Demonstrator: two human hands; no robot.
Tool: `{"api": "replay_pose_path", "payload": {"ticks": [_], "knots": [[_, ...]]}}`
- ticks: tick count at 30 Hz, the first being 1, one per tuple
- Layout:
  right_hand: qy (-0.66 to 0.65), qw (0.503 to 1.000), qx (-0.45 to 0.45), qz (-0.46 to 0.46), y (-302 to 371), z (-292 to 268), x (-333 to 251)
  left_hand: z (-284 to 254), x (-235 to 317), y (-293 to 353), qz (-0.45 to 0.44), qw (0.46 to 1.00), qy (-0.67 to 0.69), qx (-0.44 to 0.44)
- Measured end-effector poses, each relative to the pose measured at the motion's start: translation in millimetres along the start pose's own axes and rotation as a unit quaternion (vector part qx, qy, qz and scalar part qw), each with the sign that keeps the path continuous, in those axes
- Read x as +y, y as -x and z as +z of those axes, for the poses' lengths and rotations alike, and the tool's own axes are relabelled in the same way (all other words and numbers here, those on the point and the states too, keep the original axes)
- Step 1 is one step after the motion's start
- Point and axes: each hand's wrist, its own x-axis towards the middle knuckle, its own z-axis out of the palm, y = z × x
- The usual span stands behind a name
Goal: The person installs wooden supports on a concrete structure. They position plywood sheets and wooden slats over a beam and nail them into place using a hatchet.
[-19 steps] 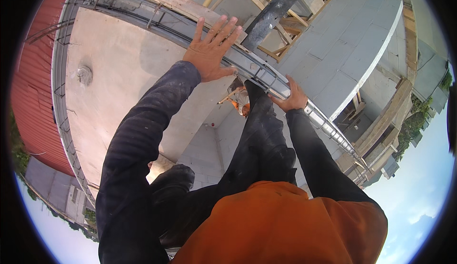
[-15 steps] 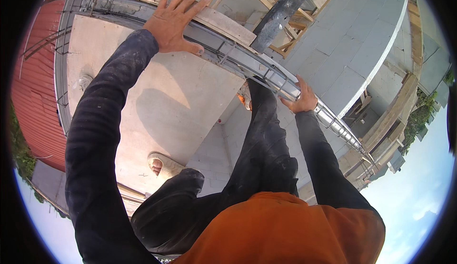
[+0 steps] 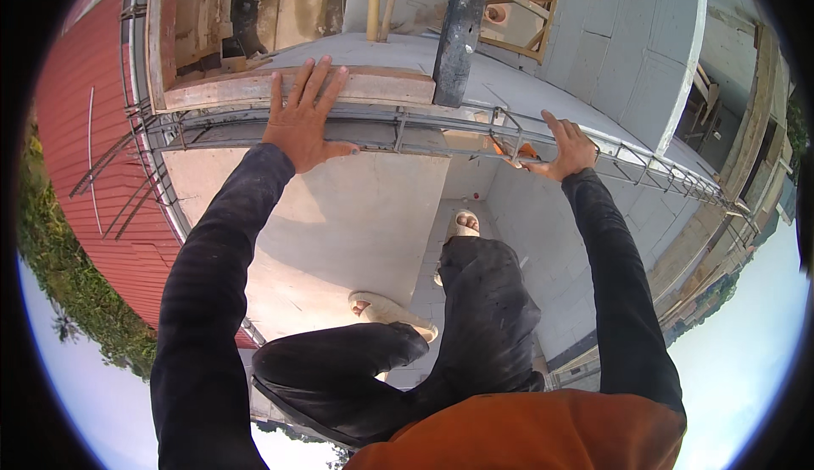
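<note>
"Starting at the left, what was there?"

"Red corrugated metal sheeting (image 3: 102,181), then the person's left hand (image 3: 302,131). Its fingers were splayed wide over a long reddish-brown wooden board (image 3: 381,88), the thumb pointing right; they gripped nothing, and I couldn't tell how hard they pressed."

"And the steel?"

"A long, open cage of grey steel rods (image 3: 399,131) ran beside the board's near edge, along the far edge of a pale, flat plywood-like sheet (image 3: 356,207), and on past that sheet's far right corner. A blackened square post (image 3: 460,41) stood at the board's right end."

"The right hand?"

"Farther right, the right hand (image 3: 570,154) was at the cage, fingers spread, thumb held apart. It wasn't closed round a rod that I could see; contact was unclear."

"So which step was in hand?"

"I'd judge it was steadying or placing both hands along the cage, well apart."

"What did the next move call for?"

"Sure palm contact and secure footing, I'd say, with the fingers kept clear of rod ends."
</note>
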Motion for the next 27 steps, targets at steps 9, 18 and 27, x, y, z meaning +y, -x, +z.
{"api": "replay_pose_path", "payload": {"ticks": [9,18,27], "knots": [[-0.01,1.0,0.0,0.021,10,-25,-14,-33,9,-7,-0.018,0.993,-0.039,-0.111],[-0.004,0.991,-0.041,0.125,25,-24,-26,-24,20,-12,-0.025,0.989,-0.057,-0.132],[0.052,0.949,-0.052,0.306,41,-29,-75,-99,29,53,-0.005,0.995,0.011,-0.101]]}}
